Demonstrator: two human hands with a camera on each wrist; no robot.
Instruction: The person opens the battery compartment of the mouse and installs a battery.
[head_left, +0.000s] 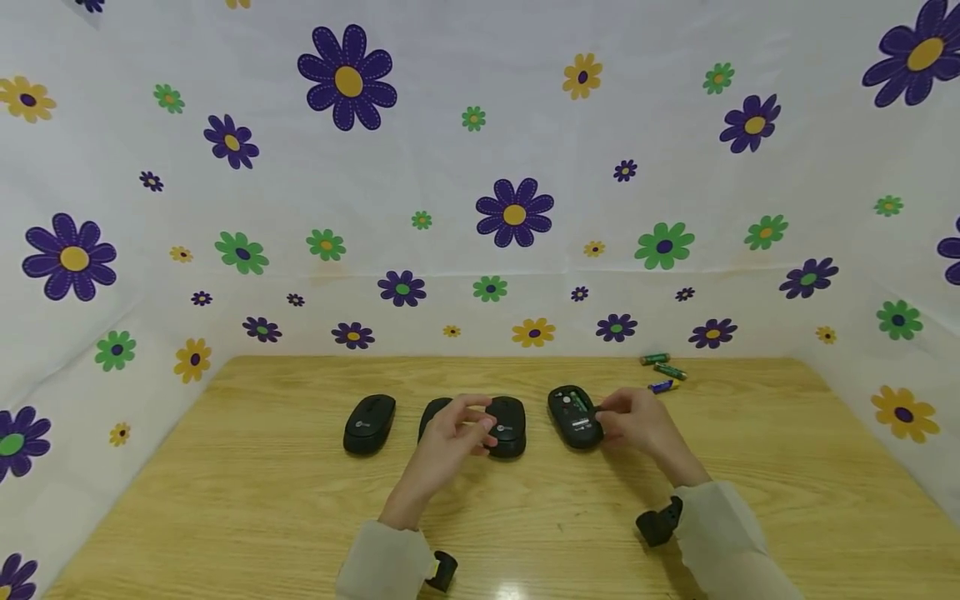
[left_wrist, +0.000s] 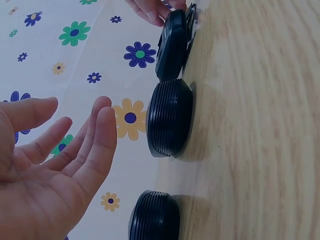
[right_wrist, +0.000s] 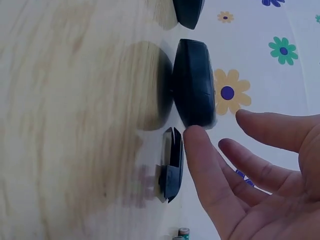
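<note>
Head view: a black wireless mouse (head_left: 582, 433) lies belly-up on the wooden tabletop (head_left: 225, 500), its battery bay facing the ceiling with a green battery (head_left: 578, 402) in it. The person's right grip (head_left: 637, 421) is at the mouse's right edge; whether it touches there I cannot tell. Three more black mice (head_left: 507, 429) sit upright to the left, one partly hidden behind the left grip (head_left: 446, 442), and loose batteries (head_left: 670, 371) lie toward the back right. The overturned mouse should be light and stiff-shelled; resting on a domed back, it could rock or slide on smooth wood, so its two long sides look like the surest hold.

Left wrist view: the left grip hangs with fingers and thumb apart, holding nothing. Ribbed flanks on the upright mice suggest some purchase for fingertips.

Right wrist view: the right grip's thumb and fingers stand apart, clamped on nothing visible. A thin black piece, probably the battery cover (right_wrist: 173, 172), lies on the tabletop just beside the mouse — likely featherlight and slightly flexible, with tabs that could snap. It would be best pinched by its edges.
</note>
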